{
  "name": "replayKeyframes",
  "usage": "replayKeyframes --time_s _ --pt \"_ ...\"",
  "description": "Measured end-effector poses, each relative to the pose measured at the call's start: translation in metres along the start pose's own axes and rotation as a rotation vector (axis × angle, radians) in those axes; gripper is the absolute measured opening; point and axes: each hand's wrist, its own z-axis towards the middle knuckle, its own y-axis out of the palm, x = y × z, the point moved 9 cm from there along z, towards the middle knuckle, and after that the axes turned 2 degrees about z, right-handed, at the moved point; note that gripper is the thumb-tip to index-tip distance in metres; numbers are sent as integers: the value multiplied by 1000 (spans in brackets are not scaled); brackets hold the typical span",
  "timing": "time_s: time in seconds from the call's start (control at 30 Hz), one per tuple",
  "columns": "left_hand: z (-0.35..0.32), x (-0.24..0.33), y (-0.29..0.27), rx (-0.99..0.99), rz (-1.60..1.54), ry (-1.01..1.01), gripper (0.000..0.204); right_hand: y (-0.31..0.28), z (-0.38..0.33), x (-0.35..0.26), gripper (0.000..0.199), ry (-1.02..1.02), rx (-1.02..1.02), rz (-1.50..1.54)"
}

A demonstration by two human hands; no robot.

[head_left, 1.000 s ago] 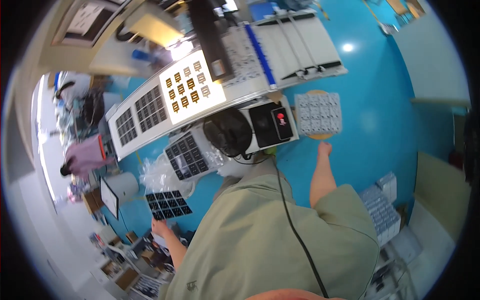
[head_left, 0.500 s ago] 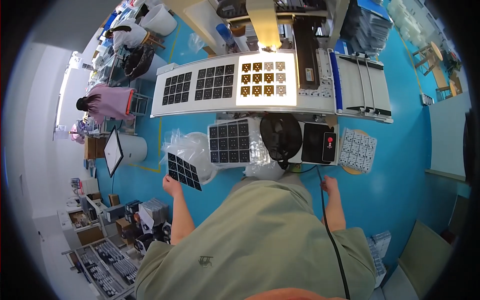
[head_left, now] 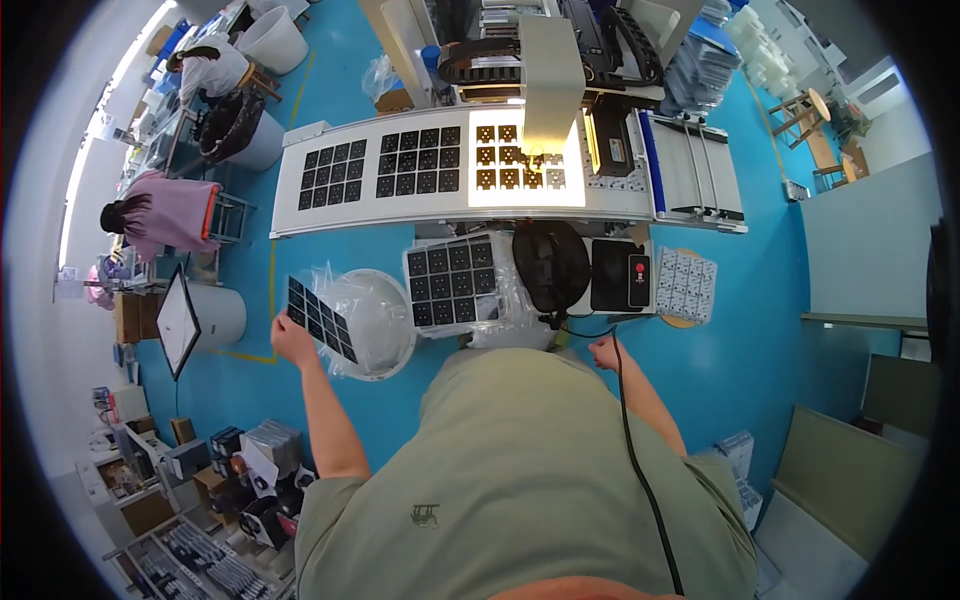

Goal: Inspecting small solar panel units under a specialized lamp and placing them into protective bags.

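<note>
My left hand (head_left: 291,338) is closed on the edge of a thin sheet of black square panels (head_left: 322,318), held tilted beside a white round bin (head_left: 402,345) lined with clear plastic. My right hand (head_left: 605,352) hangs low beside my body with its fingers curled and nothing visible in them. A black cable (head_left: 628,430) passes close to its fingertips. Between my hands, a stack of similar black panel sheets (head_left: 450,283) lies on clear plastic wrap, next to a black bag-like object (head_left: 550,268).
Ahead stands a long white machine bed (head_left: 370,208) with several panel sheets, one brightly lit under a gantry head (head_left: 550,90). A control box with a red button (head_left: 640,268) and a white panel stack (head_left: 686,288) are at right. Two people sit working at far left.
My left hand has carried the sheet leftward, to the bin's left side. The gantry head has come nearer over the lit sheet. The whole view has shifted, with the scene now further left.
</note>
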Motion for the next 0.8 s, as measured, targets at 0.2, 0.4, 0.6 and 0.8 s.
replayKeyframes --time_s 0.2,0.4,0.6,0.8 --pt "51 63 -27 6 -17 197 31 -15 -4 -2 40 42 40 -144" --pt "79 114 -28 -29 -243 295 28 -28 -17 -3 38 167 41 -166" --pt "67 136 -16 5 -455 196 27 -20 -12 -13 34 173 40 -73" --pt "38 136 -22 188 -412 93 28 22 13 4 40 47 -74 -250"
